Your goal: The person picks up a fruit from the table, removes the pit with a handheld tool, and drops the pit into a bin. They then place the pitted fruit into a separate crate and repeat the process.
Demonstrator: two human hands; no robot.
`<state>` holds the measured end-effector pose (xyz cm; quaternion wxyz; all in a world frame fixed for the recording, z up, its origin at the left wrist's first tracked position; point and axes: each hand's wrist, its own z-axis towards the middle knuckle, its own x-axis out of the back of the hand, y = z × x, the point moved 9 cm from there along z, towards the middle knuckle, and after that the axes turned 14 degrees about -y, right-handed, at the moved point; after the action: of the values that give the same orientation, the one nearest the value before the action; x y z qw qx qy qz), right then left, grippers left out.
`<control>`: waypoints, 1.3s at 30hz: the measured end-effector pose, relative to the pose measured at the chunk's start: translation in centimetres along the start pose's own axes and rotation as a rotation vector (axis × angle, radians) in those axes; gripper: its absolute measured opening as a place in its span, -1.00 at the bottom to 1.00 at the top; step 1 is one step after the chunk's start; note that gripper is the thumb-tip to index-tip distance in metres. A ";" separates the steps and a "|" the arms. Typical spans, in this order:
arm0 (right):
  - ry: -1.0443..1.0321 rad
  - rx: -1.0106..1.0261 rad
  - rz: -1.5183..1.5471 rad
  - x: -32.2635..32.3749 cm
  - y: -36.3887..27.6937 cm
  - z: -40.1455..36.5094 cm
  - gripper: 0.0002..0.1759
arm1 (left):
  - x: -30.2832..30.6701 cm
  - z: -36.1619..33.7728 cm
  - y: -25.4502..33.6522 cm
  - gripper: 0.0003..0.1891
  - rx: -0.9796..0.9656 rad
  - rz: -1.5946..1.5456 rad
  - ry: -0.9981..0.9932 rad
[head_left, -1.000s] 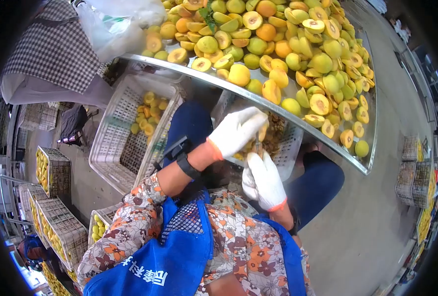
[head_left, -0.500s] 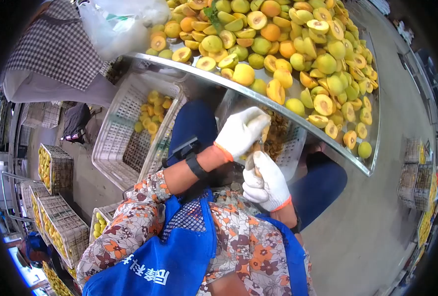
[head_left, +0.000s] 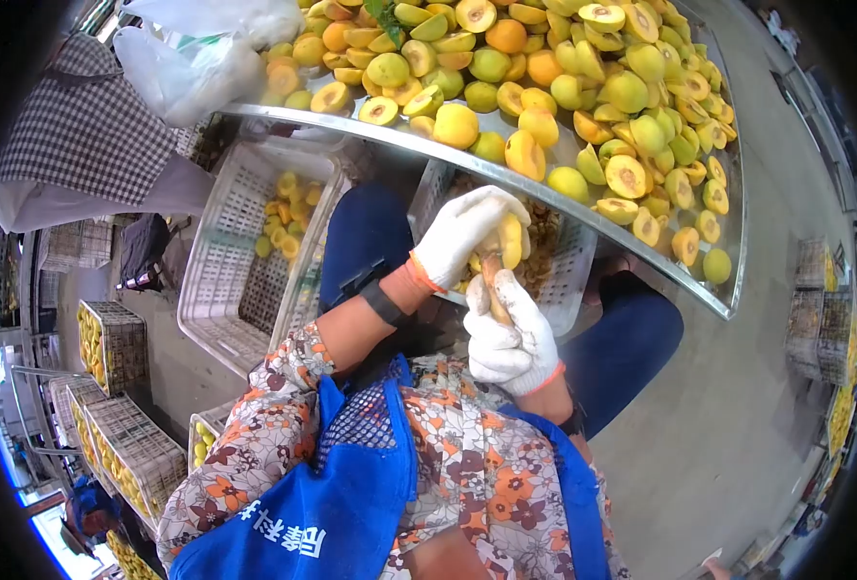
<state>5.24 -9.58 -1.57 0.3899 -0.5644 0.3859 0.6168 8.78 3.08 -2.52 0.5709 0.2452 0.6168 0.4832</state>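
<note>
Gloved hands (head_left: 467, 232) (head_left: 514, 333) hold fruit (head_left: 513, 240) and tool (head_left: 492, 276), blue apron (head_left: 351, 493) lettered “科”.

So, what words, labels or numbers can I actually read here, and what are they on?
"科": white Chinese lettering on the blue apron; the characters beside it are too distorted or folded to read surely.
Plastic bag: a green patch, no lettering I can make out.
Nothing else is legible; anything farther off is too small or blurred.

White characters (head_left: 274, 529), including "科", on blue apron (head_left: 356, 493)
</note>
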 end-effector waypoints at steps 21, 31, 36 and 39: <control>0.306 0.167 -0.189 2.7 -2.6 -1.9 -0.68 | 12.4 -8.8 18.5 -0.60 0.407 1.718 0.716; 0.422 0.188 -0.300 3.2 -2.9 -2.1 -0.75 | 6.6 6.3 10.3 -0.39 0.247 1.842 0.223; 0.460 0.213 -0.391 3.1 -3.4 -2.5 -0.66 | 6.9 6.8 11.5 -0.49 0.133 1.802 0.280; 0.497 0.238 -0.528 2.5 -4.0 -2.6 -0.73 | 6.3 3.3 13.4 -0.52 -0.105 1.320 0.334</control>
<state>9.80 -10.26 -4.33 0.4928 -0.7275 0.3789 0.2903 7.13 15.03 6.66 0.0647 0.4643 0.3935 0.7908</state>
